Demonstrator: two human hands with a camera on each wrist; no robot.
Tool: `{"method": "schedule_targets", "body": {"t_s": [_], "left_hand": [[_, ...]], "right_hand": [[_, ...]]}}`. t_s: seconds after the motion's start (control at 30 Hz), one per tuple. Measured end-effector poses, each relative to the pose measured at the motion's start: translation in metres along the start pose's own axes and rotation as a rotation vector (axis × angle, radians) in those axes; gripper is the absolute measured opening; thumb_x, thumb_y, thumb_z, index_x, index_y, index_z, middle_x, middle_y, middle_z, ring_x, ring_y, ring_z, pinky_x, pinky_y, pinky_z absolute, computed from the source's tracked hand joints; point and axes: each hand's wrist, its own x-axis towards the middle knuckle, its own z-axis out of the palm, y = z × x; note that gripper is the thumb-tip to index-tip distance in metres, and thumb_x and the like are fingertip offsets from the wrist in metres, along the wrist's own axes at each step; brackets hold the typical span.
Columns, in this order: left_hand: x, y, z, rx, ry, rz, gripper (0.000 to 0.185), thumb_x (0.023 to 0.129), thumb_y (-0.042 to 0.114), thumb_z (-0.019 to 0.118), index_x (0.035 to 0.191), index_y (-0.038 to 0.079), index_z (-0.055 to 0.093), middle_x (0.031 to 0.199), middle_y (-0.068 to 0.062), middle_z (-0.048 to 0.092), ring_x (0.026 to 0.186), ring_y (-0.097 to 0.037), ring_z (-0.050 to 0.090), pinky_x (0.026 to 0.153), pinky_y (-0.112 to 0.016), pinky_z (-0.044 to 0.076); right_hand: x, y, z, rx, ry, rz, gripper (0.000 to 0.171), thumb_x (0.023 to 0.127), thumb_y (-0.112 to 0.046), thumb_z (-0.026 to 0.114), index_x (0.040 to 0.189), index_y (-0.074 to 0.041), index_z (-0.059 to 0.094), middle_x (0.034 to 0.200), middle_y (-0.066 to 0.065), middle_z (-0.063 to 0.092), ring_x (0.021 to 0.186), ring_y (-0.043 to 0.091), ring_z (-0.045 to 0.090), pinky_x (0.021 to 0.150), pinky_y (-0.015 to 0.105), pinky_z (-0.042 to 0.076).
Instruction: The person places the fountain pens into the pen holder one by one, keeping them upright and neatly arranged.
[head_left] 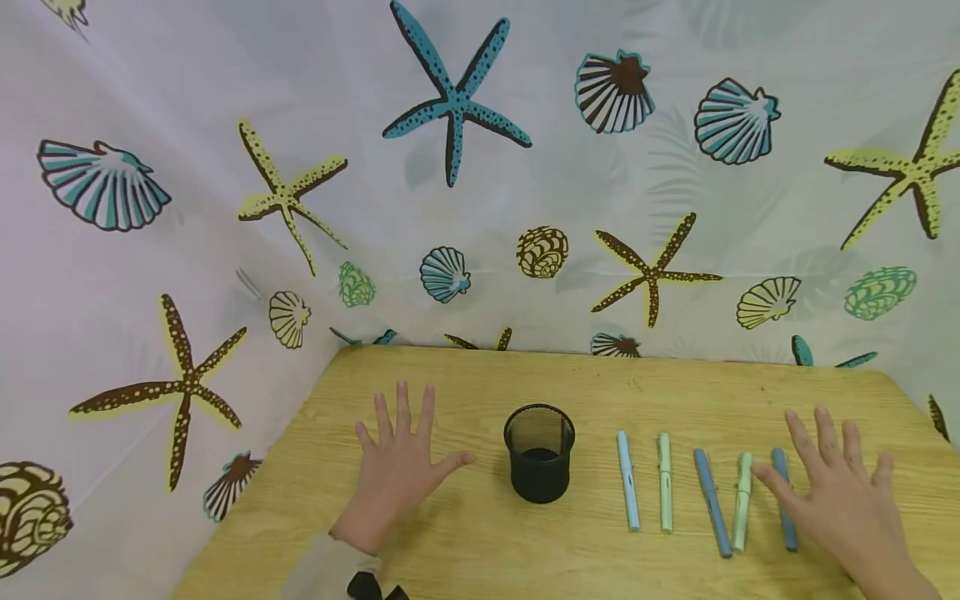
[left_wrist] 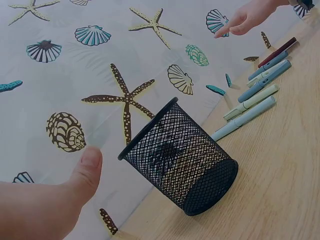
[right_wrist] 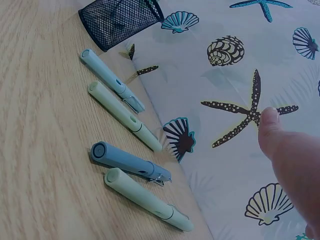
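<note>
Wooden table (head_left: pixel 465 550) under both flat, spread hands, left (head_left: pixel 401 467) and right (head_left: pixel 843 492), nothing gripped.

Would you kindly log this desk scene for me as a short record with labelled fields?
surface: wooden table
holder: black mesh pen cup, upright, apparently empty
pens: five in a row right of the cup, starting with a light blue pen
left hand: flat on the table, fingers spread, left of the cup
right hand: fingers spread, over the dark blue pen at the row's right end
backdrop: seashell curtain
</note>
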Motion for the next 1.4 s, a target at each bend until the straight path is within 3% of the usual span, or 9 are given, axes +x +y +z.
{"method": "schedule_targets", "body": {"t_s": [0.27, 0.4, 0.5, 0.57, 0.7, 0.83, 0.93, 1.17, 1.4], "left_hand": [[0.001, 0.002, 0.000, -0.065, 0.039, 0.005, 0.098, 0.081, 0.075, 0.039, 0.150, 0.009, 0.014, 0.150, -0.025, 0.010, 0.134, -0.048, 0.012, 0.094, -0.071, 0.019], [0.000, 0.004, 0.000, -0.134, 0.044, -0.003, 0.097, 0.083, 0.072, 0.041, 0.149, 0.006, 0.015, 0.150, -0.025, 0.010, 0.134, -0.046, 0.014, 0.094, -0.069, 0.022], [-0.001, 0.007, 0.000, -0.187, 0.057, -0.006, 0.095, 0.084, 0.069, 0.042, 0.149, 0.004, 0.016, 0.150, -0.024, 0.012, 0.134, -0.045, 0.017, 0.094, -0.067, 0.025], [-0.002, 0.009, 0.000, -0.222, 0.073, -0.008, 0.094, 0.085, 0.067, 0.045, 0.148, 0.003, 0.018, 0.150, -0.024, 0.014, 0.133, -0.043, 0.021, 0.094, -0.065, 0.028], [-0.001, 0.015, 0.001, -0.294, 0.119, -0.024, 0.088, 0.086, 0.063, 0.048, 0.146, 0.002, 0.024, 0.148, -0.023, 0.024, 0.128, -0.040, 0.034, 0.087, -0.059, 0.040], [0.002, 0.021, 0.005, -0.411, 0.167, -0.059, 0.082, 0.088, 0.063, 0.044, 0.144, 0.004, 0.029, 0.145, -0.020, 0.031, 0.111, -0.037, 0.053, 0.064, -0.047, 0.050], [0.004, 0.025, 0.008, -0.543, 0.187, -0.085, 0.079, 0.089, 0.063, 0.044, 0.142, 0.006, 0.031, 0.144, -0.017, 0.034, 0.110, -0.035, 0.054, 0.065, -0.045, 0.050], [0.004, 0.037, 0.016, -0.801, 0.164, -0.108, 0.074, 0.087, 0.058, 0.052, 0.139, 0.008, 0.036, 0.140, -0.016, 0.038, 0.120, -0.035, 0.045, 0.086, -0.051, 0.044], [0.002, 0.051, 0.027, -0.915, 0.098, -0.100, 0.074, 0.086, 0.055, 0.056, 0.140, 0.010, 0.036, 0.142, -0.016, 0.036, 0.122, -0.038, 0.042, 0.091, -0.052, 0.041]], "right_hand": [[0.000, -0.003, -0.004, 0.065, 0.083, -0.038, 0.074, 0.095, -0.046, 0.046, 0.149, -0.005, 0.016, 0.148, 0.029, 0.011, 0.133, 0.049, 0.011, 0.101, 0.064, 0.009], [0.001, -0.005, -0.008, 0.090, 0.209, -0.033, 0.067, 0.093, -0.040, 0.054, 0.142, 0.000, 0.033, 0.140, 0.030, 0.033, 0.093, 0.038, 0.056, 0.076, 0.051, 0.044], [0.001, -0.003, -0.010, 0.075, 0.361, -0.064, 0.056, 0.091, -0.034, 0.060, 0.131, 0.003, 0.049, 0.110, 0.028, 0.059, 0.055, 0.030, 0.051, 0.041, 0.036, 0.037], [0.001, -0.001, -0.011, 0.073, 0.446, -0.076, 0.049, 0.091, -0.032, 0.060, 0.124, 0.005, 0.054, 0.094, 0.029, 0.062, 0.053, 0.034, 0.052, 0.034, 0.031, 0.030], [-0.001, 0.003, -0.013, 0.081, 0.520, -0.057, 0.042, 0.092, -0.029, 0.058, 0.117, 0.005, 0.059, 0.093, 0.032, 0.061, 0.069, 0.045, 0.058, 0.031, 0.036, 0.033], [0.002, 0.019, -0.003, 0.099, 0.552, -0.028, 0.036, 0.090, -0.022, 0.061, 0.113, 0.005, 0.061, 0.096, 0.027, 0.063, 0.068, 0.040, 0.060, 0.037, 0.042, 0.041], [0.008, 0.044, 0.017, 0.102, 0.584, 0.000, 0.034, 0.087, -0.019, 0.065, 0.114, 0.002, 0.062, 0.098, 0.021, 0.064, 0.065, 0.033, 0.059, 0.044, 0.044, 0.045], [0.012, 0.084, 0.053, 0.110, 0.457, 0.135, 0.043, 0.089, -0.024, 0.064, 0.124, 0.000, 0.056, 0.104, 0.022, 0.059, 0.067, 0.032, 0.057, 0.047, 0.046, 0.044], [0.001, 0.059, 0.028, 0.175, 0.220, 0.314, 0.052, 0.094, -0.034, 0.054, 0.123, 0.009, 0.050, 0.102, 0.029, 0.055, 0.071, 0.038, 0.055, 0.051, 0.044, 0.044]]}}
